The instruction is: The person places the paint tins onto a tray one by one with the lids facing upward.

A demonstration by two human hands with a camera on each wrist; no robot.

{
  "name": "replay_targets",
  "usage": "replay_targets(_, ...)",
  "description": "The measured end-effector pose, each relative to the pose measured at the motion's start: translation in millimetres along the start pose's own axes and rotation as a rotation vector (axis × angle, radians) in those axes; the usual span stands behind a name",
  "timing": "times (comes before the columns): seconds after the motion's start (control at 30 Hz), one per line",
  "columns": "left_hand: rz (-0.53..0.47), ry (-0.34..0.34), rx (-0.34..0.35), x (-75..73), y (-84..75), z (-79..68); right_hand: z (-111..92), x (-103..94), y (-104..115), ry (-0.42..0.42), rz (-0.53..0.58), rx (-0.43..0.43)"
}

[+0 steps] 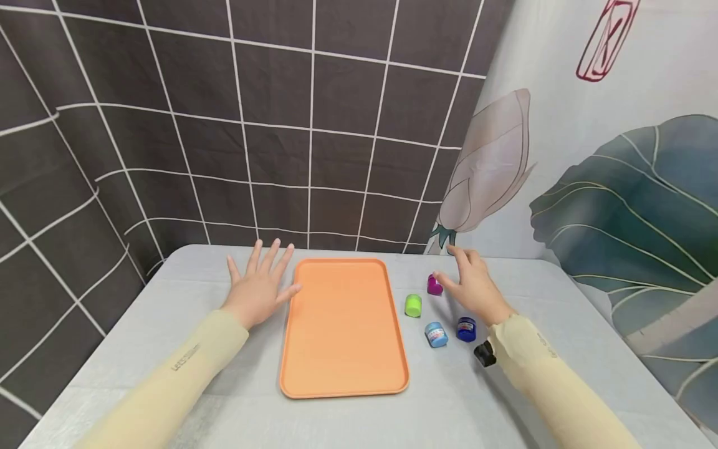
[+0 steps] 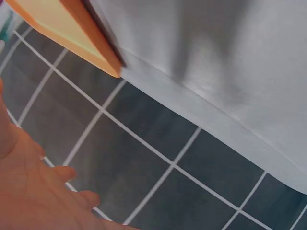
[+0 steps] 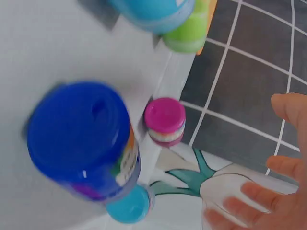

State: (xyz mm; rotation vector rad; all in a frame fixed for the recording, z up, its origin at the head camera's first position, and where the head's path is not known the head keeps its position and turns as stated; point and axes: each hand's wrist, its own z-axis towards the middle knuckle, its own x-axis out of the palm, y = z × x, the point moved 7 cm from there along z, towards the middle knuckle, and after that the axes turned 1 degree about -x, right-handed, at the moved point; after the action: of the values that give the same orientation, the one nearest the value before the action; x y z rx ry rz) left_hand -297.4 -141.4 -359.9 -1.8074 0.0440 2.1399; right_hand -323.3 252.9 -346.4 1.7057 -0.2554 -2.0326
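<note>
My left hand (image 1: 256, 293) is spread with straight fingers beside the orange tray (image 1: 344, 330), the thumb tip over or near its left rim; I cannot tell if they touch. My right hand (image 1: 473, 284) hovers at the right, fingers loosely extended and holding nothing. Near its thumb stands a small magenta jar (image 1: 434, 285). A lime green jar (image 1: 413, 305), a light blue jar (image 1: 435, 335) and a dark blue jar (image 1: 466, 329) stand closer to me. The right wrist view also shows a cyan-lidded jar (image 3: 128, 205), which the right hand seems to hide from the head view.
A pale grey cloth covers the table (image 1: 348, 424). Behind it hangs a dark gridded curtain (image 1: 275, 156), meeting a white curtain with a leaf print (image 1: 645, 199) at the right. A small black device (image 1: 485, 353) sits at the right wrist.
</note>
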Motion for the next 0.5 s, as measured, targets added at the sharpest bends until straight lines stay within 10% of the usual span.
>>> replay_targets(0.5,-0.035,0.011,0.110,14.9,-15.6,-40.0,-2.7,26.0,9.6,0.158,0.195,0.107)
